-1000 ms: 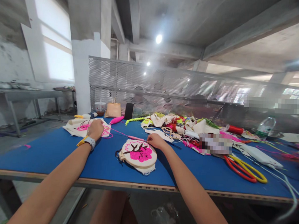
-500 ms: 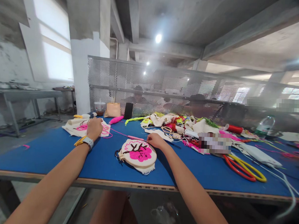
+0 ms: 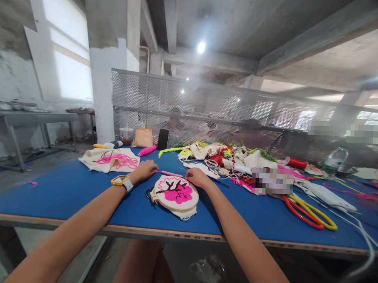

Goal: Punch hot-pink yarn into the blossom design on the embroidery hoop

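An embroidery hoop [image 3: 175, 194] with cream cloth, a pink blossom patch and a dark branch lies on the blue table [image 3: 80, 191] in front of me. Just behind it lies a thin pink punch needle [image 3: 172, 173]. My right hand [image 3: 197, 177] is closed on its right end. My left hand [image 3: 146, 169], with a yellow-and-white watch on the wrist, is closed near its left end, pinching the pink yarn there. Further left lies a cream cloth [image 3: 111, 160] with loose pink yarn on it.
A heap of cloths, hoops and coloured yarn [image 3: 226, 157] covers the table's back. Red and yellow hoops [image 3: 311, 211], a white cable [image 3: 360, 232], a water bottle [image 3: 335, 160], a phone [image 3: 162, 139], a cup [image 3: 126, 136] and a paper bag [image 3: 143, 138] also lie there. People sit behind a mesh screen [image 3: 209, 113].
My left hand has left the cream cloth at the left and moved right to the punch needle's left end. My right hand has stayed where it was.
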### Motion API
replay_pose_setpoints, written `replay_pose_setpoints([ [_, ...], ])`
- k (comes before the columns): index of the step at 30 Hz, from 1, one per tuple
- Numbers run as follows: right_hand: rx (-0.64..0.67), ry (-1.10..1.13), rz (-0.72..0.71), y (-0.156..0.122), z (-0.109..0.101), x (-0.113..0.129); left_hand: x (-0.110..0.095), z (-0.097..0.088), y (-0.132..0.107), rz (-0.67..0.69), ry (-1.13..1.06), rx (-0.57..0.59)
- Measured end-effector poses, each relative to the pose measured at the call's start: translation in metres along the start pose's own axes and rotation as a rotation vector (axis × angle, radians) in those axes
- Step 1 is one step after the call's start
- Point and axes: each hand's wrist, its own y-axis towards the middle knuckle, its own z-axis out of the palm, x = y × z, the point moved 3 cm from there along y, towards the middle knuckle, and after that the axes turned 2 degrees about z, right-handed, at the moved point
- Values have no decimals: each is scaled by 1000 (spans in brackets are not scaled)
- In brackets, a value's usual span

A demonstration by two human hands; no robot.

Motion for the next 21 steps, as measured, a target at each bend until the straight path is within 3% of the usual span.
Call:
replay_pose_setpoints([
  [8, 10, 122, 42, 1, -1, -7, 3, -2, -1, -4, 34, 14],
  [21, 69, 306, 311, 3, -8, -51, 6, -1, -2, -22, 35, 25],
])
